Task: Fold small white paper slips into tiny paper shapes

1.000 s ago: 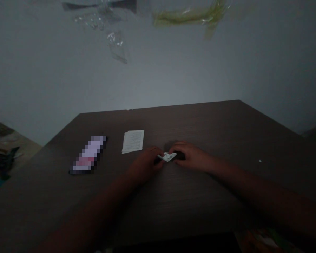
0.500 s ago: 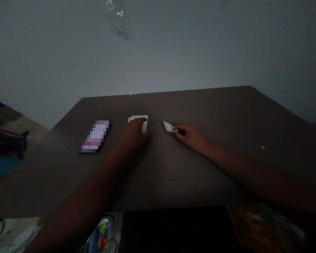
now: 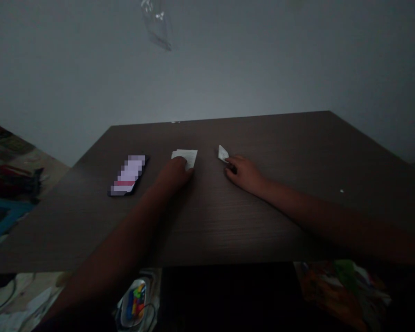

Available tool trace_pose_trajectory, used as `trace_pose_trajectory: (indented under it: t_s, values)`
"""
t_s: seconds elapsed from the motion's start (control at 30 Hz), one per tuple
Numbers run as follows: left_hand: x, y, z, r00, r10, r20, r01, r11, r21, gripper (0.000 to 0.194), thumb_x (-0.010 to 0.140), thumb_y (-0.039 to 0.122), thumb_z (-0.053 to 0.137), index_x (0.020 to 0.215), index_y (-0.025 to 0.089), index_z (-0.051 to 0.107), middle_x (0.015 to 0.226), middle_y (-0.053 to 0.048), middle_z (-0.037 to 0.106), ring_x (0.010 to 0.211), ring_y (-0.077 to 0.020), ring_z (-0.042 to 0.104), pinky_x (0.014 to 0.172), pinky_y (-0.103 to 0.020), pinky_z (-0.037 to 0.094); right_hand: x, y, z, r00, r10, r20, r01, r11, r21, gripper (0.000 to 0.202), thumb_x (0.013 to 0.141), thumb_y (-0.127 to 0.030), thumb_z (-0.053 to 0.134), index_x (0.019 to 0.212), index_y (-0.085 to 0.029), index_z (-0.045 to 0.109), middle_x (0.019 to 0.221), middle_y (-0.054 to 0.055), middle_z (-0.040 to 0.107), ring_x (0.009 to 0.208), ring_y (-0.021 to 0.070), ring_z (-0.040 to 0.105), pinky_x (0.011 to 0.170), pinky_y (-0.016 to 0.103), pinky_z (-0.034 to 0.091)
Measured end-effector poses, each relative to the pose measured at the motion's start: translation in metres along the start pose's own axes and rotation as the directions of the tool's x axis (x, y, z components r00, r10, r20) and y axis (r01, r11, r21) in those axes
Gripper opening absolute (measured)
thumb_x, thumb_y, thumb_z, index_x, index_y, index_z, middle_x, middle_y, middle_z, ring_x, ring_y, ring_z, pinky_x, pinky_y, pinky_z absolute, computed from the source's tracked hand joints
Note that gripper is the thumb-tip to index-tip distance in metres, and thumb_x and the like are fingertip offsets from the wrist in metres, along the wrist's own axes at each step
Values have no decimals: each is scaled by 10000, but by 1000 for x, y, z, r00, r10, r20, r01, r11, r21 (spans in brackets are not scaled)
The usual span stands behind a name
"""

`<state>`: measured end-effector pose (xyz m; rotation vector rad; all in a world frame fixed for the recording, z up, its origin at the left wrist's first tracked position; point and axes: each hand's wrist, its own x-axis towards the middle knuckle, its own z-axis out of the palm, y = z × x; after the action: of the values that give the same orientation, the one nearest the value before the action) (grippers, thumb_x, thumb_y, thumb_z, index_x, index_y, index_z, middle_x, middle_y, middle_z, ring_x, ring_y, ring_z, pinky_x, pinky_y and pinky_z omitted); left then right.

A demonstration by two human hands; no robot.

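My right hand (image 3: 244, 173) pinches a small folded piece of white paper (image 3: 223, 152) between thumb and fingers, just right of the table's middle. The paper stands tilted up from the fingertips, with faint marks on it. To the left, my left hand (image 3: 174, 174) rests on a few flat white paper pieces (image 3: 191, 157), its thumb apart from the fingers. Their far and right edges show past the hand; the near part is hidden beneath it.
A phone (image 3: 128, 175) with its screen lit and blurred lies on the dark wooden table (image 3: 221, 221), left of my left hand. A tiny white scrap (image 3: 342, 191) lies far right. Below the front edge stands a tub of colourful blocks (image 3: 136, 302). A wall (image 3: 242, 60) rises behind.
My right hand has shifted slightly away from me, and the folded paper now points more upright. My left hand's fingers have drawn back on the flat papers, uncovering more of them.
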<state>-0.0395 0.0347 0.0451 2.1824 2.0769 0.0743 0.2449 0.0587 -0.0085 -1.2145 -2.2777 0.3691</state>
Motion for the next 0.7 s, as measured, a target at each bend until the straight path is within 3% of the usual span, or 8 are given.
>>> trace_pose_trajectory:
  t_s: [0.1,0.27,0.37,0.47,0.57,0.7]
  values:
    - [-1,3,-2,1000,-21,12,21,999,27,261,1136,362,654,1225,155,787,1370,-199,812,1270,-365,774,1084,-413,603,3,0,5,1000,23,-11,-23,1000,3,472,1041,-220,713,1506,-154,762,1360,183,777,1238,335,739,1128,478,592]
    - [-6,7,-5,999,-26,20,25,998,49,247,1118,264,624,1260,133,778,1353,-226,818,1252,-368,788,1059,-431,616,-3,3,8,999,-1,-51,2,1000,19,582,1046,-238,681,1620,-141,665,1451,212,741,1358,369,705,1217,552,566]
    - [-9,8,-7,1000,-19,11,18,998,58,366,1085,185,615,1427,139,736,1439,-224,801,1325,-372,773,1094,-429,607,-8,6,7,996,-16,-87,20,999,43,575,1054,-267,669,1608,-113,652,1465,230,725,1369,374,699,1211,545,574]
    - [-8,9,-6,999,-37,-11,38,996,78,479,1077,150,604,1551,151,673,1496,-209,782,1363,-353,765,1115,-406,603,-11,7,7,989,-31,-141,40,997,64,529,1045,-273,677,1561,-159,675,1427,205,734,1324,368,711,1163,545,599]
    - [-4,12,-4,997,-63,-43,68,992,108,417,1114,171,576,1508,141,709,1501,-216,770,1377,-353,757,1128,-408,605,-12,6,11,979,-61,-193,77,994,78,465,1031,-255,686,1492,-201,709,1369,181,754,1274,367,721,1133,557,611]
    - [-1,15,0,996,-64,-63,72,988,134,391,1212,261,463,1304,123,817,1445,-226,786,1358,-364,762,1119,-421,616,-14,0,15,975,-87,-203,108,989,97,382,1042,-249,679,1418,-221,736,1320,160,771,1207,345,740,1091,532,628]
